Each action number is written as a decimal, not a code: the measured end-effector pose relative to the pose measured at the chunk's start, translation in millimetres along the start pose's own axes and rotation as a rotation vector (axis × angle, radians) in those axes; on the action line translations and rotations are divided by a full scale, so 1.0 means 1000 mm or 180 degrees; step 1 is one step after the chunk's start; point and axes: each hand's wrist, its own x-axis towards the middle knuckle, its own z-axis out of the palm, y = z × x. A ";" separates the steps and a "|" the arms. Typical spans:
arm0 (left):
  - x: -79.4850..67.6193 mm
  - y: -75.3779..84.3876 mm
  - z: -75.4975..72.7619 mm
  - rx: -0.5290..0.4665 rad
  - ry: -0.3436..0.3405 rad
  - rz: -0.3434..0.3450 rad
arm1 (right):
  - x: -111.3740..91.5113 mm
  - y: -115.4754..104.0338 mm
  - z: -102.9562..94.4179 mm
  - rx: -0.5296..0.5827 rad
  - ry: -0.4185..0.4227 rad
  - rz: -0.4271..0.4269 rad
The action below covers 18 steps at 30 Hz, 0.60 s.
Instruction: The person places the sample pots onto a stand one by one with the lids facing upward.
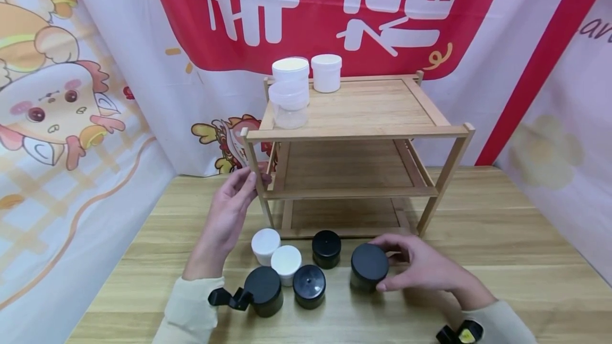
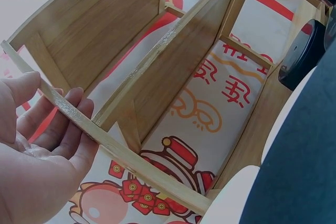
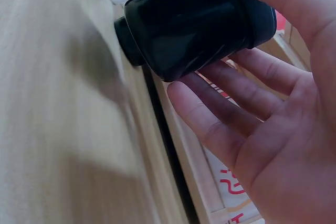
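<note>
My left hand (image 1: 228, 216) holds the front left post of a three-tier wooden shelf (image 1: 354, 132). In the left wrist view, thumb and fingers lie on either side of the post (image 2: 123, 162). With thumb and fingers my right hand (image 1: 421, 265) grips a black lidded jar (image 1: 370, 262) in front of the shelf's right half. The right wrist view shows this jar (image 3: 184, 22) tilted, raised off the tabletop. To its left stand more lidded jars: a black one (image 1: 326, 248), a glossy black one (image 1: 309, 283), a large black one (image 1: 264, 288) and two white ones (image 1: 286, 261).
On the shelf's top tier, at the left, stand two white jars (image 1: 327, 74) and a clear jar (image 1: 289, 108). A printed cloth (image 1: 229, 62) hangs behind and at both sides. The wooden table (image 1: 507, 259) extends to the right of the shelf.
</note>
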 end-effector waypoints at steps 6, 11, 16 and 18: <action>-0.001 0.000 0.000 0.0001 0.0002 -0.0005 | -0.002 -0.007 -0.003 -0.0073 0.0165 -0.0029; -0.001 0.000 0.000 0.0019 0.0011 -0.0016 | -0.003 -0.011 -0.005 -0.0055 0.0246 -0.0003; -0.001 0.000 0.001 0.0020 0.0022 -0.0015 | -0.005 -0.017 -0.009 -0.0060 0.0397 0.0138; -0.001 0.000 0.001 0.0016 0.0022 -0.0014 | -0.006 -0.020 -0.010 -0.0049 0.0477 0.0209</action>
